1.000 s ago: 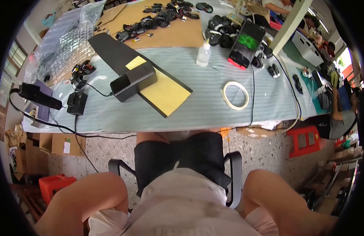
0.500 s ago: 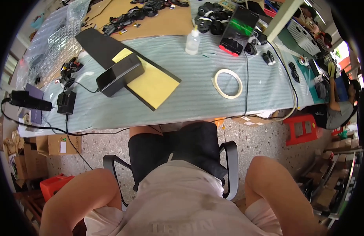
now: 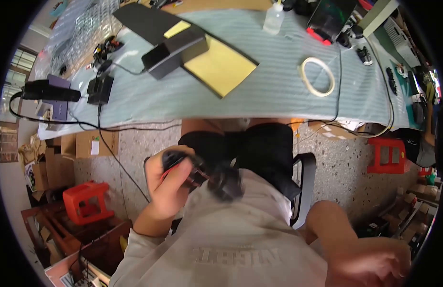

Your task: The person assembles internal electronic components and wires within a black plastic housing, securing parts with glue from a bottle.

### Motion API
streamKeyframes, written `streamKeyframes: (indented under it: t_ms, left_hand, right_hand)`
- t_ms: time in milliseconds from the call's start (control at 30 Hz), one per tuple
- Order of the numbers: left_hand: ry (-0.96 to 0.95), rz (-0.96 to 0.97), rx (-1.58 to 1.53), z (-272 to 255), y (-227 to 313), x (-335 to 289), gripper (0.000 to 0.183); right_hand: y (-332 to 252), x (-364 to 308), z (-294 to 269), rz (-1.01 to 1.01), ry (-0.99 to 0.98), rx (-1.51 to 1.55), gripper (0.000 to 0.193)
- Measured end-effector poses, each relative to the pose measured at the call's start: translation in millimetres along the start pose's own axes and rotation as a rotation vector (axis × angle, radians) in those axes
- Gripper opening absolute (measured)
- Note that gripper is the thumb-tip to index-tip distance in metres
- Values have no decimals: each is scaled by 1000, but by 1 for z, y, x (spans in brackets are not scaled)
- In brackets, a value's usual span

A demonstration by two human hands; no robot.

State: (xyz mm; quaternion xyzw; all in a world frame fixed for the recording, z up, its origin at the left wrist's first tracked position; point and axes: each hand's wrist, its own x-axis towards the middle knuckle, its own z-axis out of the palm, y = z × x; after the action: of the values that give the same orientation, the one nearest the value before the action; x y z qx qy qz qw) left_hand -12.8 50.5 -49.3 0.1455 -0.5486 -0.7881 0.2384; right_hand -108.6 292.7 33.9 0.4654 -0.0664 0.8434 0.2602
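Note:
My left hand (image 3: 170, 184) is raised over my lap, its fingers closed around a black cable bundle (image 3: 197, 176) with thin red strands. The bundle's free end hangs toward my shirt and is smeared by motion. Down at the lower right, my right hand (image 3: 382, 263) is blurred beside my body, away from the table. Whether its fingers hold anything does not show. Ahead on the table lies a dark grey flat panel (image 3: 147, 24) with a yellow sheet (image 3: 221, 67), and a black box-shaped device (image 3: 174, 51) rests across it.
A cloth-like pale sheet covers the table (image 3: 274, 91). On it are a tape roll (image 3: 318, 76), a squeeze bottle (image 3: 273, 19), a black adapter (image 3: 100, 89) and tangled cables (image 3: 106, 50). Cords hang over the front edge. Red stools (image 3: 88, 202) and cardboard boxes (image 3: 96, 143) stand below.
My left hand has come up into view with the black cable bundle. My right hand has appeared at the lower right. The view has shifted left and downward.

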Motion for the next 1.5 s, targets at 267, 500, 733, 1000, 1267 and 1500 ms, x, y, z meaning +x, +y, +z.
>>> streamKeyframes:
  t_ms: [267,500,733,1000,1267,1500]
  left_hand:
    - [5,-481,-281,-2,-64,-29,20]
    - [-120,-541,-227,-12,-74,-37,22]
    - [-60,-482,-181,-2,-83,-43,37]
    - [-295,-479,-163,-4,-56,-38,54]
    - [-268,-298,85,8,-55,-43,43]
    - [-264,6,279,11,-66,-43,41]
  right_hand:
    - [39,-112,-67,1531,-272,-559,52]
    - [40,-136,-82,1511,-467,-579,39]
    - [24,-138,-82,1135,-587,-893,35]
    - [26,-129,-97,1502,-124,-589,40]
    - [3,-126,-83,1803,234,-260,31]
    - [6,-113,-69,1470,-421,-725,19]
